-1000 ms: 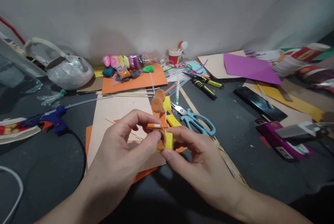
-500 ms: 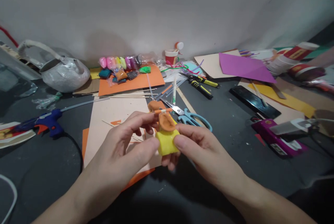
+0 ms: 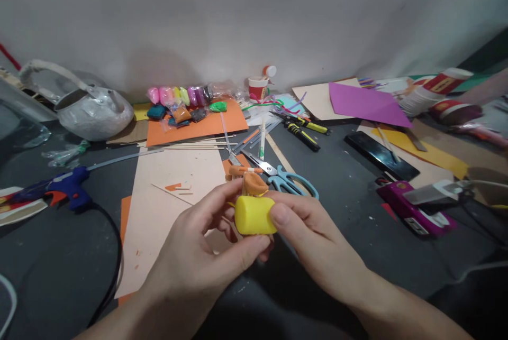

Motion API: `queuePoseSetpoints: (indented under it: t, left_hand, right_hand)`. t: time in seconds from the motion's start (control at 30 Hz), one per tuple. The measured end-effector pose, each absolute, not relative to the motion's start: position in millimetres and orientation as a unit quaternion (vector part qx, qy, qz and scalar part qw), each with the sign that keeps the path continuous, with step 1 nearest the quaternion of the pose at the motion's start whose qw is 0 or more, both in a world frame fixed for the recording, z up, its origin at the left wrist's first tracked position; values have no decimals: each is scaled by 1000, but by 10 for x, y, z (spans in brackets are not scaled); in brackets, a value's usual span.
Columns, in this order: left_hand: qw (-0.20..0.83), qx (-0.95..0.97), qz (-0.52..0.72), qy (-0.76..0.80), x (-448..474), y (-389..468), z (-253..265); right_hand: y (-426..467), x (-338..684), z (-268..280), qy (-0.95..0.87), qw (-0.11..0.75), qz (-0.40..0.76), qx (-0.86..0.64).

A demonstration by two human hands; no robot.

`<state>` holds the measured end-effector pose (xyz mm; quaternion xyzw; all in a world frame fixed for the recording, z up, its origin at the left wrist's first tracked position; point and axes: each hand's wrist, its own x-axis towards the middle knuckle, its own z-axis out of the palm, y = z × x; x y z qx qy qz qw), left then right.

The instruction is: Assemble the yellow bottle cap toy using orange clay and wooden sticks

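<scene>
Both hands hold a small clay model above the desk. Its near part is a smooth yellow clay cylinder [image 3: 254, 215], lying on its side. Behind that rises an orange clay piece [image 3: 254, 184] with a hollow top, and more orange clay shows farther back. My left hand [image 3: 214, 239] is closed round the model's left side, its thumb along the underside of the yellow cylinder. My right hand [image 3: 305, 223] pinches the cylinder's right end with thumb and fingers. Just behind the model lie scissors [image 3: 291, 181] with light blue handles. The model's underside is hidden by my fingers.
A blue glue gun [image 3: 75, 186] lies left, near a silver kettle-shaped pot [image 3: 95, 112]. Bagged clay [image 3: 180, 95] sits on orange card [image 3: 234, 120] at the back. Pliers [image 3: 301, 135], a phone [image 3: 379, 155] and a purple tool [image 3: 413, 213] lie right. Pale card [image 3: 154, 245] lies beneath my left hand.
The clay model has been turned, so the yellow cylinder shows broader and the orange hollow is tipped away. My left thumb has moved from the cylinder's left side to below it.
</scene>
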<state>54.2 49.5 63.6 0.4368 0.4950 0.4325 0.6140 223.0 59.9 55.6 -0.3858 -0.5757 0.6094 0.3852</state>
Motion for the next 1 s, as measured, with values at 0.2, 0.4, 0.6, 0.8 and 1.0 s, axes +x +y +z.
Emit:
queuePoseSetpoints:
  t: [0.2,0.4,0.6,0.8,1.0]
  left_hand:
    - [616,390,474,494,523,473,693]
    - [611,356,496,504,395,497,878]
    - [569,379,542,489,239,527,1016]
    - [499,398,578,509,161,506,1105]
    - [521,349,593,505,33,558,1172]
  right_hand:
    - [678,2346,572,-636,416,453,-466]
    - [1060,2499,381,-691,330,217,-606]
    - [1083,2408,172,-774,111,121,-612]
    - [1058,2376,41,-794,79,77,-598]
    - [1150,2545,255,-787,210,96,-573]
